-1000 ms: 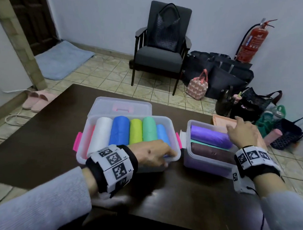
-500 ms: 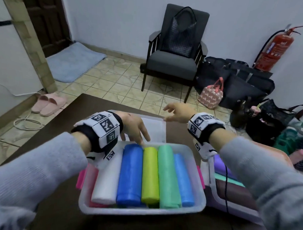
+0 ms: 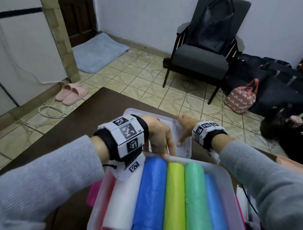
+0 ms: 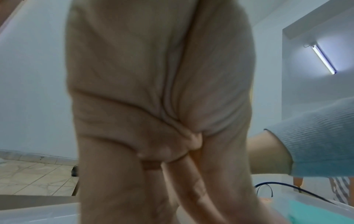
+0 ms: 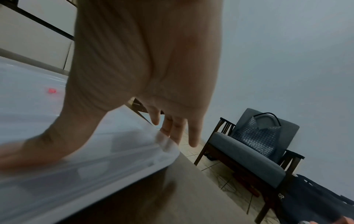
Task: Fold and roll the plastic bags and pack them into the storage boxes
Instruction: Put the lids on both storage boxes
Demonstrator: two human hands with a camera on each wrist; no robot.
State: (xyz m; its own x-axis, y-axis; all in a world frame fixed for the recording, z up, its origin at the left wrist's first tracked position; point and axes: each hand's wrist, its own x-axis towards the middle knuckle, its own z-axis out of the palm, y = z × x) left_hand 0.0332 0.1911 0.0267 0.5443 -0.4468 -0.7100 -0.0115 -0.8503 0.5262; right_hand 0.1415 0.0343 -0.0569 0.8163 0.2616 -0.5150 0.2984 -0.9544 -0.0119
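Near centre of the dark counter [image 3: 42, 141]: clear storage box [image 3: 221, 171], uncovered, packed with rolled plastic bags laid side by side, from left to right white [image 3: 124, 204], blue [image 3: 150, 196], lime [image 3: 174, 201], green [image 3: 199, 204] and lighter blue [image 3: 217, 211]. Just beyond its far wall: clear lid [image 3: 183, 133], lying flat on the counter. Left hand [image 3: 159, 134] reached over the near edge of the lid, fingers [image 3: 172, 147] straight and slightly spread, tips at the far rim of the box; whether touching it could not be told. Right hand [image 3: 185, 125] laid on the right part of the lid, fingers [image 5: 193, 136] extended past its far right corner, thumb spread wide and resting on the lid top. Far right, on the tiled floor: dark armchair [image 3: 203, 61] carrying a woven bag [image 3: 211, 30]. Far left: pink slippers [image 3: 71, 94] and a pale blue mat [image 3: 99, 55].
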